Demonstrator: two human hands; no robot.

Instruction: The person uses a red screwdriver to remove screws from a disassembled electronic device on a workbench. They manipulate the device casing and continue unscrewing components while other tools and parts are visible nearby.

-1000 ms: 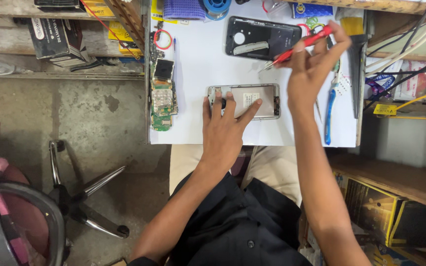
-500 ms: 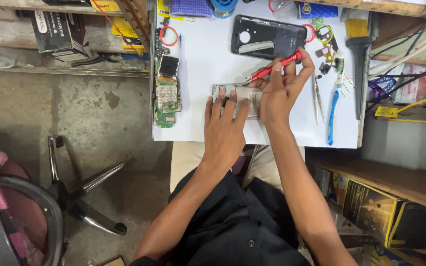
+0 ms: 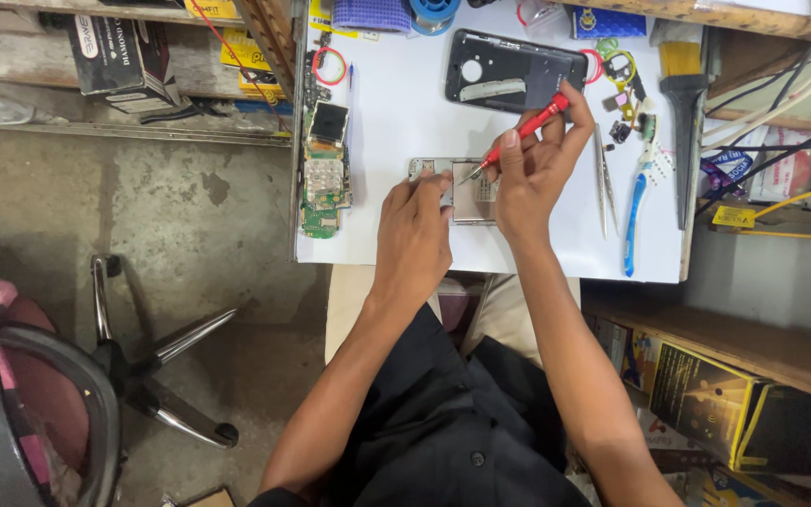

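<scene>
An opened silver phone (image 3: 462, 188) lies on the white worktop (image 3: 396, 122). My left hand (image 3: 413, 239) presses down on its near edge, fingers spread over it. In my right hand (image 3: 532, 169) is a red-handled screwdriver (image 3: 523, 133), its tip touching the phone's inside near the middle. A black phone back cover (image 3: 513, 70) lies farther back on the worktop.
A green circuit board with a small screen (image 3: 324, 174) lies at the worktop's left edge. Tweezers (image 3: 602, 183), a blue-handled brush (image 3: 635, 211) and small parts sit to the right. A chair base (image 3: 157, 361) stands on the concrete floor at left. Boxes fill the shelf at lower right.
My right hand has brought the red screwdriver down from near the black cover to the opened phone. The left hand has stayed on the phone. The view has shifted closer.
</scene>
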